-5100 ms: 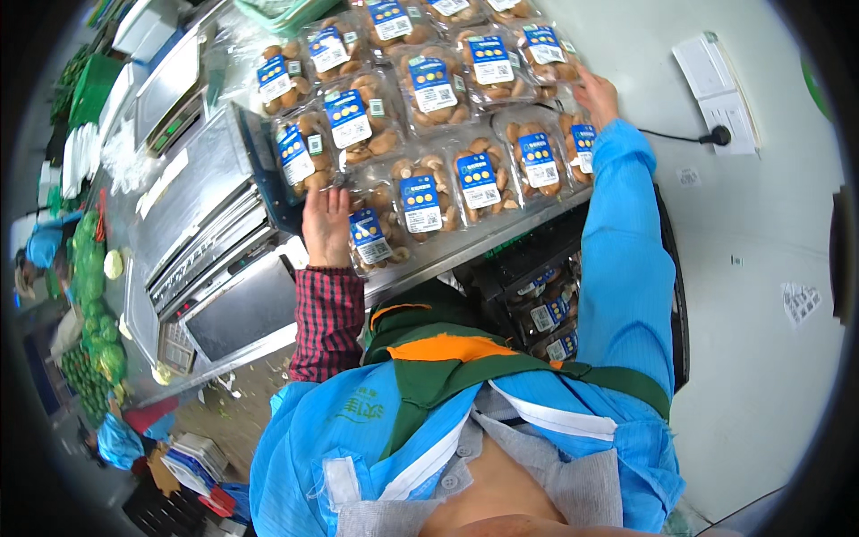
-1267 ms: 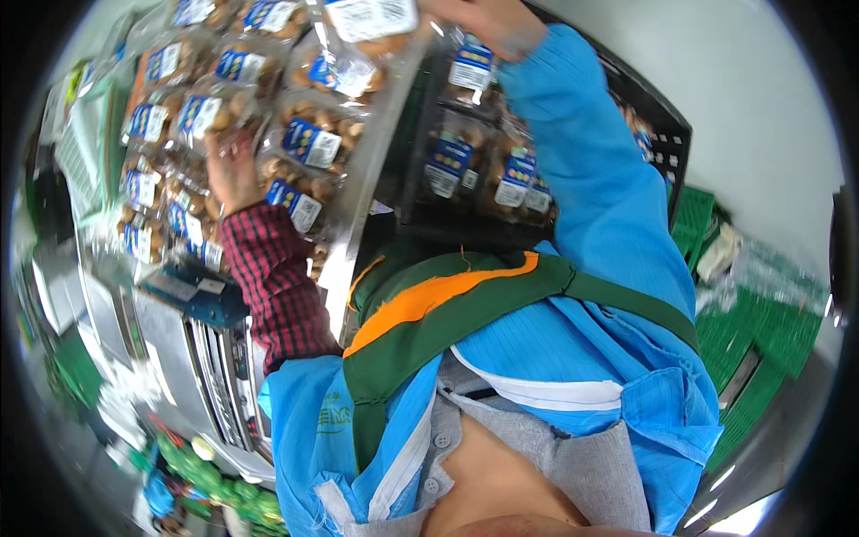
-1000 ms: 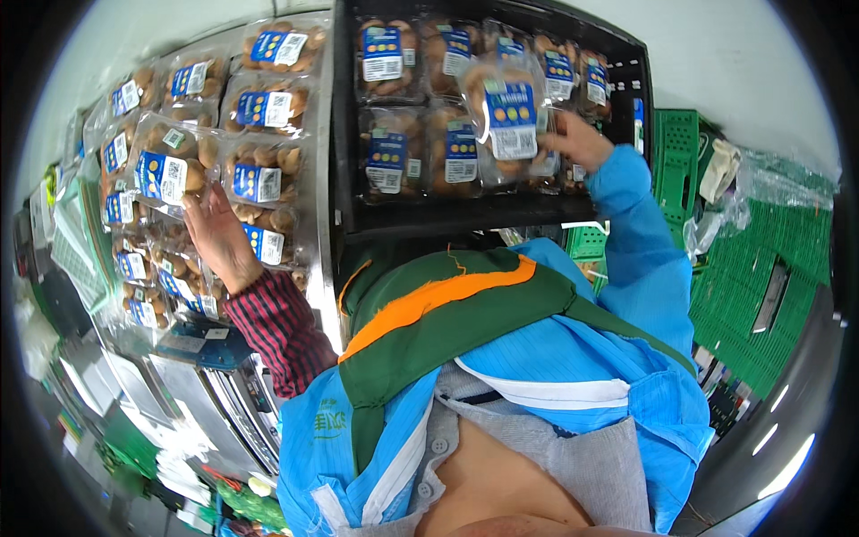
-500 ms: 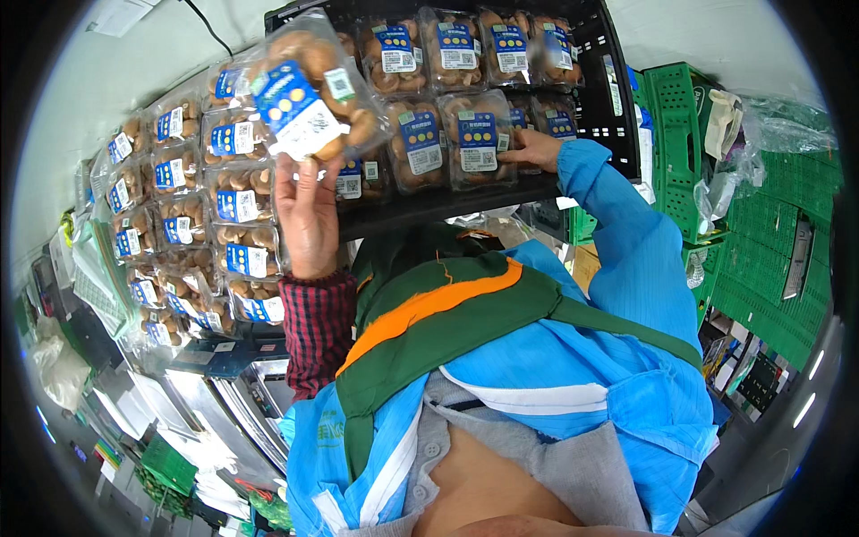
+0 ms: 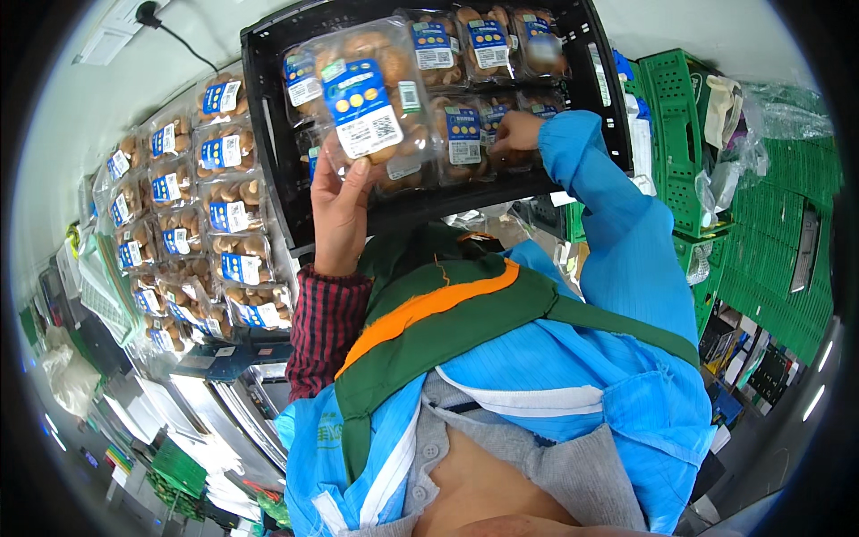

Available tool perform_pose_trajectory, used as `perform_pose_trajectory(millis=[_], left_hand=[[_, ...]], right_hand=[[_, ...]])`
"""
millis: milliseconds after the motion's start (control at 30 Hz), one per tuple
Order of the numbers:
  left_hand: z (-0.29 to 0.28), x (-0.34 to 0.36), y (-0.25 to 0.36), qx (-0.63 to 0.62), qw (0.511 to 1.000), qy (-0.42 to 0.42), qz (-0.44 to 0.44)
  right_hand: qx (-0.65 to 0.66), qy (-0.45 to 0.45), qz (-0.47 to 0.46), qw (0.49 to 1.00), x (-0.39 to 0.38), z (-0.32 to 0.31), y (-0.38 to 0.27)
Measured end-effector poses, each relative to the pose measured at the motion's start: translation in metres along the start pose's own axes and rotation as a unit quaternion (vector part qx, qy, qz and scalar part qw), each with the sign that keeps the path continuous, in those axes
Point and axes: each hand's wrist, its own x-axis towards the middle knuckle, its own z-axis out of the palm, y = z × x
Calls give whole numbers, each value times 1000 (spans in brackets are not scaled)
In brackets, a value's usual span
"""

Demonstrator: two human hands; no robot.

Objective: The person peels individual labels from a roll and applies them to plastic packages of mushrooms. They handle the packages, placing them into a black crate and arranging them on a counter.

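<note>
My left hand (image 5: pixel 340 213) is closed on the lower edge of a clear plastic mushroom pack (image 5: pixel 398 76), raised over the left part of a black crate (image 5: pixel 273 183). Brown mushrooms show through the pack around its blue and white label. Inside the crate, my right hand (image 5: pixel 521 132) has its fingers pinched on the edge of another mushroom pack (image 5: pixel 508 159) in the near row. Its fingertips are partly hidden against the pack. More packs of the same kind lie in rows in the crate, some of them covered by the raised one.
To the left of the crate lie several rows of mushroom packs (image 5: pixel 224 152). Green plastic crates (image 5: pixel 676 143) stand at the right, with clear plastic wrap (image 5: pixel 787 116) over them. A black cable (image 5: pixel 183 40) hangs near the wall at the far left.
The left hand and its pack have moved right, further over the crate. The crate now sits more to the left in view. My right hand has shifted slightly left and up.
</note>
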Motion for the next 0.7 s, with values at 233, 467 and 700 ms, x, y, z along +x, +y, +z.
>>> perform_pose_trajectory(millis=[233, 467, 700], left_hand=[[55, 22, -42, 75, 991, -102, -53], [68, 72, -79, 639, 684, -282, 211], [32, 90, -106, 789, 509, -314, 143]], right_hand=[[545, 81, -250, 796, -68, -5, -31], [499, 120, -164, 843, -72, -27, 58], [396, -3, -11, 918, -12, -6, 105]])
